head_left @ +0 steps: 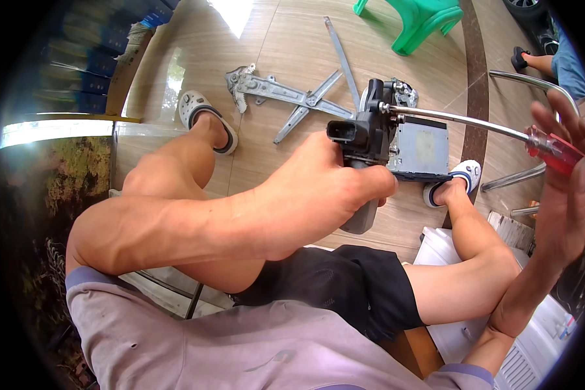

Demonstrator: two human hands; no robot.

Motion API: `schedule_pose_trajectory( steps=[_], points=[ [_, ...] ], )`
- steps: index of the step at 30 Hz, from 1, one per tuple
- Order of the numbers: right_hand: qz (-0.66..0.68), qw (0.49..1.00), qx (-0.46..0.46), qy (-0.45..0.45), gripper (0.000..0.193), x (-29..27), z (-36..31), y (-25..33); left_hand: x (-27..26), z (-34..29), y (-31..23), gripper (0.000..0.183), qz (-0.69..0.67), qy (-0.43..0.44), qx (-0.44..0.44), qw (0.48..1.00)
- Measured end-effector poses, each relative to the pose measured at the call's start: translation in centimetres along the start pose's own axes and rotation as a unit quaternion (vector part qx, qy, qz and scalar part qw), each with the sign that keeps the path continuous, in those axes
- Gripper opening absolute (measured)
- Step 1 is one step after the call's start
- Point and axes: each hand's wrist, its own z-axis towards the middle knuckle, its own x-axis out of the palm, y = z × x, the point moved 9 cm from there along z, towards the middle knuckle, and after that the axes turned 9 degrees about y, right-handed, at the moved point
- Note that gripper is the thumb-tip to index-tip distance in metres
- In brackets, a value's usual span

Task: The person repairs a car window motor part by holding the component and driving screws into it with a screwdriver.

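Black plastic part [371,138]; left hand [328,183]: closed around it; right hand [565,201]: loosely holding red-handled screwdriver [461,119], tip at the part

A black, elongated mechanical part [374,120] is held aloft, roughly upright with a slight tilt, its open rectangular socket facing to the left and small metal fittings along its right edge. A screwdriver [465,119] with a bright metal shaft and translucent red handle extends from the right, its tip at the part's upper right side.
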Motion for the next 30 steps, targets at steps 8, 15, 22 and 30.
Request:
schedule_pose_trajectory(
  steps=[8, 15, 22, 30],
  points=[
    [-0.079, 0.996, 0.038, -0.031, 0.049, -0.6, -0.2, -0.9, -0.1, 0.1, -0.1, 0.02, 0.003, -0.005, 0.003, 1.0],
    [0.148, 0.984, 0.034, -0.093, 0.054, 0.3, 0.1, -0.9, -0.1, 0.1, -0.3, 0.02, 0.0, 0.004, 0.027, 1.0],
    [-0.063, 0.995, 0.057, -0.043, 0.055, -1.3, -0.7, -1.2, -0.1, 0.2, -0.2, 0.02, 0.018, 0.008, 0.024, 1.0],
    [-0.016, 0.997, 0.022, -0.077, 0.058, -1.0, -0.5, -1.0, -0.2, 0.2, -0.2, 0.02, 0.01, 0.005, 0.013, 1.0]
  ],
)
